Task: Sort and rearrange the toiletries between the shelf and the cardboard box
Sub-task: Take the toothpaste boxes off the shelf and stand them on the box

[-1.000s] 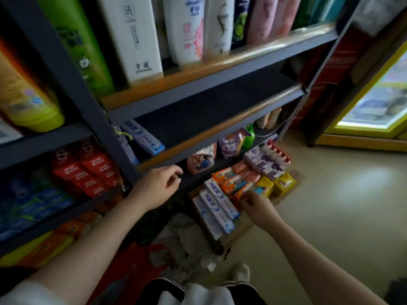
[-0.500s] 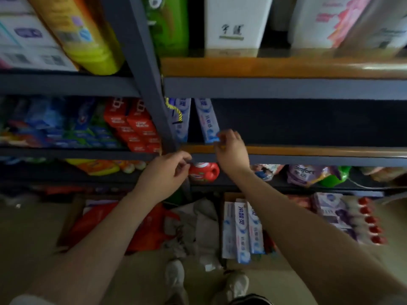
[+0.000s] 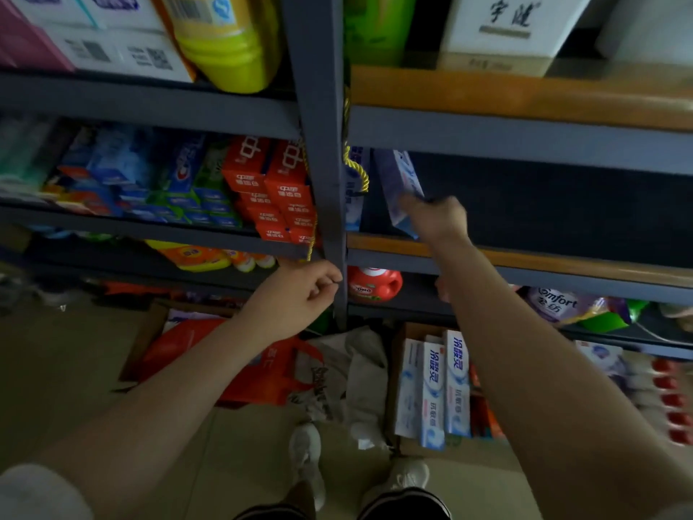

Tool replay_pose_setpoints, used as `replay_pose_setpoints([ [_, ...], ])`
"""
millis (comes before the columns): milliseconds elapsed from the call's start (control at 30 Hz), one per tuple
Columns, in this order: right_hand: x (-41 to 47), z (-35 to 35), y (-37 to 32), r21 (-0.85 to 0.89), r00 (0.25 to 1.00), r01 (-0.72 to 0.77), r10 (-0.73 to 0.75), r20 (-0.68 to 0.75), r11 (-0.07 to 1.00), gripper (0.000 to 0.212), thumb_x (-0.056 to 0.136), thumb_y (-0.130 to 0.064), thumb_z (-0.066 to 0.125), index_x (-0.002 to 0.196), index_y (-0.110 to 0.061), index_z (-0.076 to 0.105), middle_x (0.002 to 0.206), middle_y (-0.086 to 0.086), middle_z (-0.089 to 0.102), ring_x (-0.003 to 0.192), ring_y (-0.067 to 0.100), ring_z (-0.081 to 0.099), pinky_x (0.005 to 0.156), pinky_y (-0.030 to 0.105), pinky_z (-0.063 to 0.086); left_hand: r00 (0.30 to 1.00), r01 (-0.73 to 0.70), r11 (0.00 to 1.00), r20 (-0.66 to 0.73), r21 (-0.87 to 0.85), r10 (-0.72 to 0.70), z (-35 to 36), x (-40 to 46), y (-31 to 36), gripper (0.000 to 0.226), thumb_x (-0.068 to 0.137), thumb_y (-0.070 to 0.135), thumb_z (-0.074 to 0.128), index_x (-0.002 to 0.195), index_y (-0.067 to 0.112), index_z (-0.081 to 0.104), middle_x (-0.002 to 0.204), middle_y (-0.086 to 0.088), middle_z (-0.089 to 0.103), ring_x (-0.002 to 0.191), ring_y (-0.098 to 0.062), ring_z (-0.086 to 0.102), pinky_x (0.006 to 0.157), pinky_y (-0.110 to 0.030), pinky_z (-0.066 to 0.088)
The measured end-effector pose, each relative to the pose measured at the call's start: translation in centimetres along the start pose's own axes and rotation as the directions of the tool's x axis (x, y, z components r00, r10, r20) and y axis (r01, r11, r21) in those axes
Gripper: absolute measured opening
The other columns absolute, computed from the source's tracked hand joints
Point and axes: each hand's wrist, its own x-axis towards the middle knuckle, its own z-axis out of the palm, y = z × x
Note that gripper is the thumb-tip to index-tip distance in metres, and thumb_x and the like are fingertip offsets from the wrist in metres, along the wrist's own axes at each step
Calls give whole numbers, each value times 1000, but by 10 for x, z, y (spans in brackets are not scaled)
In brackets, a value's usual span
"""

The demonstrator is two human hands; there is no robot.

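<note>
Shelf [image 3: 525, 257], middle level: right hand [image 3: 437, 219], fingers curled on a blue-white toothpaste box [image 3: 399, 189], tilted, near the grey post [image 3: 322, 144]. Left hand [image 3: 300, 294]: loosely curled, thumb meeting forefinger beside the post, holding nothing visible. Cardboard box [image 3: 397, 369], floor: three matching toothpaste boxes [image 3: 435, 388] on end.

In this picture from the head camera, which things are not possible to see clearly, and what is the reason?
- Toothpaste box at the right hand, head view: motion blur; print unreadable, grip unclear.
- Cardboard box on the floor: the right forearm covers much of its contents.
- Left hand: curled by the shelf post; whether it pinches something is too small to tell.
- Top-shelf bottles: cut off by the upper edge.
- Boxes on the far-left shelf: dark and blurred.
</note>
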Motion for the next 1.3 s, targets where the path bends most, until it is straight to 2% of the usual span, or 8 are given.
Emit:
replay_pose_setpoints([
  [167, -70, -31, 32, 298, 984, -87, 36, 172, 951, 8, 87, -27, 58, 85, -21, 54, 90, 5, 60, 80, 19, 55, 73, 33, 44, 998, 49, 939, 43, -340, -36, 13, 9, 23, 11, 93, 24, 53, 102, 26, 58, 94, 9, 62, 88, -6, 60, 78, -23, 49],
  [267, -103, -30, 63, 354, 959, -87, -18, 284, 931, 8, 90, -15, 56, 84, -20, 51, 80, 2, 56, 71, 14, 54, 62, 26, 44, 995, 100, 828, 56, -552, -83, 22, 11, 46, 10, 94, 30, 50, 100, 27, 58, 95, 10, 63, 93, -6, 61, 82, -25, 48],
  [400, -129, -28, 92, 299, 949, -40, -58, 310, 953, 27, 83, -19, 67, 101, -14, 47, 98, 8, 57, 85, 17, 57, 68, 29, 47, 986, 160, 611, 156, -775, -60, 36, 3, 69, 9, 95, 26, 48, 96, 27, 57, 90, 15, 65, 84, 2, 64, 74, -14, 51],
  [533, -147, -31, 105, 50, 953, 119, -128, 273, 992, 49, 74, -31, 76, 105, -15, 42, 96, -5, 57, 82, 5, 56, 62, 20, 45, 977, 209, 639, 124, -740, -175, 54, 0, 67, 27, 88, 29, 61, 110, 14, 55, 107, -2, 66, 94, -10, 63, 87, -32, 52],
  [667, -151, -37, 117, -96, 940, 188, -150, 305, 978, 58, 69, -36, 79, 109, -22, 40, 95, -12, 54, 87, 9, 57, 66, 24, 45, 965, 255, 614, 157, -747, -210, 61, 0, 67, 25, 83, 22, 68, 105, 16, 57, 104, -1, 67, 91, -10, 64, 72, -25, 54],
  [900, -150, -69, 109, 342, 928, 123, -230, 294, 932, 43, 91, -21, 58, 131, -15, 42, 114, -4, 62, 103, 9, 61, 80, 17, 50, 979, -85, 791, 96, -605, 179, 58, -4, 71, 42, 76, 8, 74, 109, 25, 55, 106, 13, 62, 94, 9, 59, 80, -8, 45],
  [1100, -157, -98, 103, -6, 834, 503, -484, 264, 864, 50, 78, -14, 73, 123, -24, 54, 111, -12, 58, 98, -7, 55, 82, 8, 46, 905, -379, 818, 10, -433, 425, 59, -1, 64, 52, 77, 1, 71, 114, 33, 53, 120, 18, 54, 113, 14, 48, 96, -12, 40],
  [1300, -165, -96, 99, -180, 804, 595, -577, 147, 783, 33, 80, -35, 69, 104, -15, 60, 94, -7, 62, 81, -4, 59, 68, 13, 49, 940, -95, 756, 192, -648, 283, 67, -10, 72, 44, 77, 2, 70, 114, 22, 57, 107, 13, 63, 98, 7, 60, 82, -14, 47],
])
